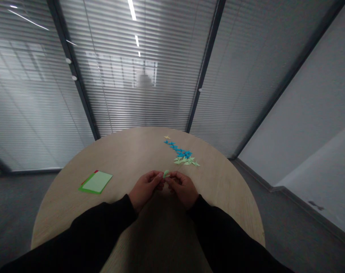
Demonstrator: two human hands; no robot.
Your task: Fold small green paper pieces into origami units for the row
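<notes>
Folded paper on a round table [126,155], with the work partly done. The slip [166,174], pale green, was held over the table between the left hand [145,189] and the right hand [184,189]. The thumb and forefinger of each hand pinched it from either side; the remaining fingers were curled inward, and I could not tell whether they pressed on it. Beyond the right hand lay the small, pointed pieces: green pieces [186,161] nearest, blue pieces [179,151] in a slanting row behind them, crowded together at the near end, and a single yellow piece [167,137] farthest off. These I judged finished, since they lay away from the hands and shared a similar pointed form. The slip looked narrow and bent, without that outline, so its shaping seemed incomplete; the number of folds lacking could not be read. To the left, well apart from the left hand, lay the stack [97,182], pale green sheets over brighter green with a red corner showing, flat and apparently unworked.
</notes>
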